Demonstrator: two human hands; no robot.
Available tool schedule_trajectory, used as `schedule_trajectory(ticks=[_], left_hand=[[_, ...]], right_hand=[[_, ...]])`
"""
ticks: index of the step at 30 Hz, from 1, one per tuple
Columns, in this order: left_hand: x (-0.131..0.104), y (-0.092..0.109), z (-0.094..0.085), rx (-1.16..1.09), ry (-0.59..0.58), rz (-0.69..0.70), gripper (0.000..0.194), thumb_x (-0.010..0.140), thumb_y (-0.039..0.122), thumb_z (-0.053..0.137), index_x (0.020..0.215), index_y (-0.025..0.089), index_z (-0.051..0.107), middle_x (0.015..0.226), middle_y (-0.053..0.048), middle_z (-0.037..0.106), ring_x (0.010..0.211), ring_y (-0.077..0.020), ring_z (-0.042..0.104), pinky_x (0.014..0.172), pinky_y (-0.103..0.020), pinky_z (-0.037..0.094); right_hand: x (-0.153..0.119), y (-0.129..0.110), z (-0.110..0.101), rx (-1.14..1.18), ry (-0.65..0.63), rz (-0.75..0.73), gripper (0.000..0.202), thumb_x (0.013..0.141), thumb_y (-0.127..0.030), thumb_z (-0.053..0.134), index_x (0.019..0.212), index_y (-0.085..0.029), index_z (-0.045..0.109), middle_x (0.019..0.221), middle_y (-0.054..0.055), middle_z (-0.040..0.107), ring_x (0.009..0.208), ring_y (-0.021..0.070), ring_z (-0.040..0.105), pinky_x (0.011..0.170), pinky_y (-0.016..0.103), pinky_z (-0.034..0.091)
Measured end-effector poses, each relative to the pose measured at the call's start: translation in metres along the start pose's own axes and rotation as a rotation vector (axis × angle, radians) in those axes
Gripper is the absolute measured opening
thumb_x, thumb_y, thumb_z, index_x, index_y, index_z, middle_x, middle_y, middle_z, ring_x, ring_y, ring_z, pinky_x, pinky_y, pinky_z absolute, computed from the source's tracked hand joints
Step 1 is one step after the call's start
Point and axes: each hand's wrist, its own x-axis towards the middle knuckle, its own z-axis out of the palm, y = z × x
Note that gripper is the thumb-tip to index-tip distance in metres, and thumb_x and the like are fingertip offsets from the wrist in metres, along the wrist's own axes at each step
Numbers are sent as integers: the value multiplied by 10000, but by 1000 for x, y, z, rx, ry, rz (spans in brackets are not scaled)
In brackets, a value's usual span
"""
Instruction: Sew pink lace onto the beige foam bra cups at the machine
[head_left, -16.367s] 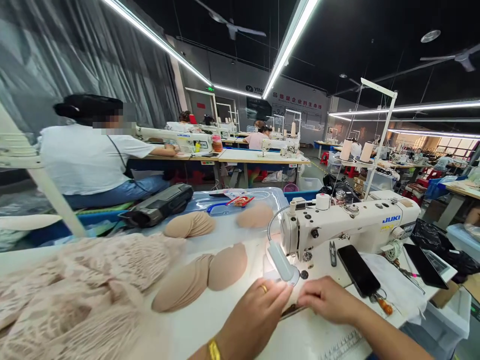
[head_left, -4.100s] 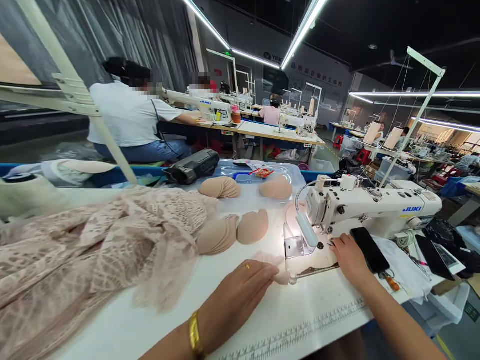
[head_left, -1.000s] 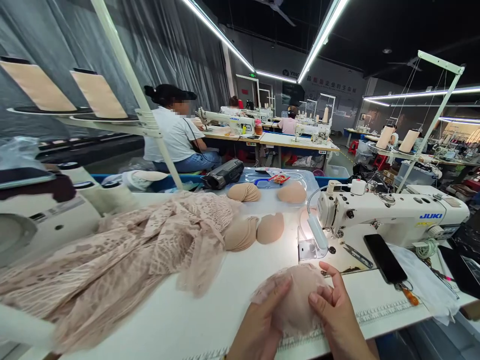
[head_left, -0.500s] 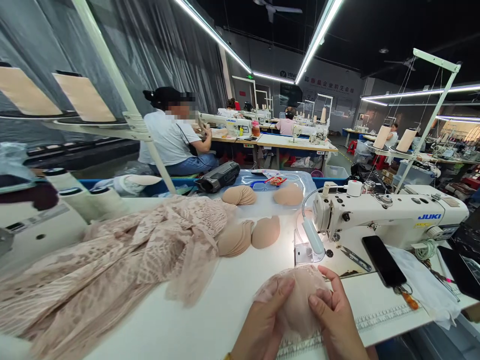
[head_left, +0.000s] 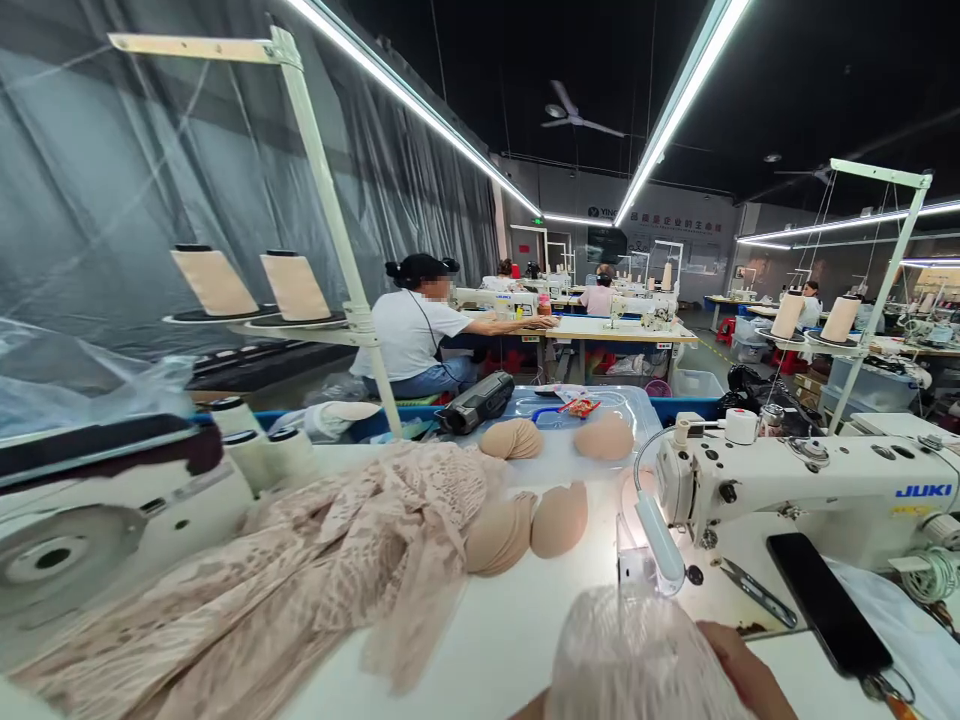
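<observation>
A piece of sheer pale-pink lace fabric (head_left: 637,655), blurred by motion, stands raised at the bottom of the view, in front of the needle area. My right hand (head_left: 750,675) is closed against its right side, with the fingertips hidden behind the fabric. Of my left hand (head_left: 531,706) only a sliver shows at the lower left of the fabric, its fingers hidden. Beyond them is a white sewing machine (head_left: 802,490) with a small lit lamp (head_left: 660,540). Beige foam cups lie in a fanned stack (head_left: 499,535), with one single cup (head_left: 559,520) beside it.
Lace fabric (head_left: 337,560) is heaped across the left of the table. Thread snips (head_left: 759,592) and a phone (head_left: 829,605) lie at the right. Behind are more cups (head_left: 512,439) on a clear plastic lid (head_left: 634,400), thread cones (head_left: 296,287) and a seated co-worker (head_left: 412,335).
The lace fabric has been lifted and turned, now covering most of my hands. My view has tilted upward and shifted left. The co-worker's arm now reaches forward over the other table.
</observation>
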Motion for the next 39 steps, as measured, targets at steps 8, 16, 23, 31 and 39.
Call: schedule_trajectory(ticks=[8,16,23,31,39], left_hand=[[45,-22,-28,883,-474,406,149,569,99,705,580,223,623,942,-19,772,944,-294,688,1126,-478,261],[35,-36,-29,669,-240,302,219,592,154,678,744,292,754,1110,-28,761,1018,-304,634,1053,-419,348],[37,-56,-17,722,-159,268,268,565,157,645,770,299,741,1112,-30,746,983,-301,608,1029,-403,323],[36,-49,-4,868,-98,280,285,567,78,609,755,270,704,1070,-24,728,948,-290,621,1016,-459,221],[37,-51,4,949,-110,293,315,567,56,599,779,263,705,1063,-27,713,939,-266,608,953,-445,269]], right_hand=[[72,-18,-22,-894,-378,-659,305,1035,-116,511,847,-264,700,801,18,736,820,207,595,664,309,408],[64,-26,-38,-897,-424,-542,302,908,-40,476,961,-252,686,899,15,743,894,199,613,775,313,413],[66,-21,-39,-1063,-434,-499,204,880,-49,592,903,-241,657,958,14,741,912,202,603,797,311,405],[70,-18,-39,-1038,-424,-434,258,873,-19,586,939,-243,695,1047,9,753,959,200,601,881,308,423],[70,-19,-39,-1008,-411,-387,308,871,-5,552,958,-247,721,1023,18,766,999,216,612,904,314,447]])
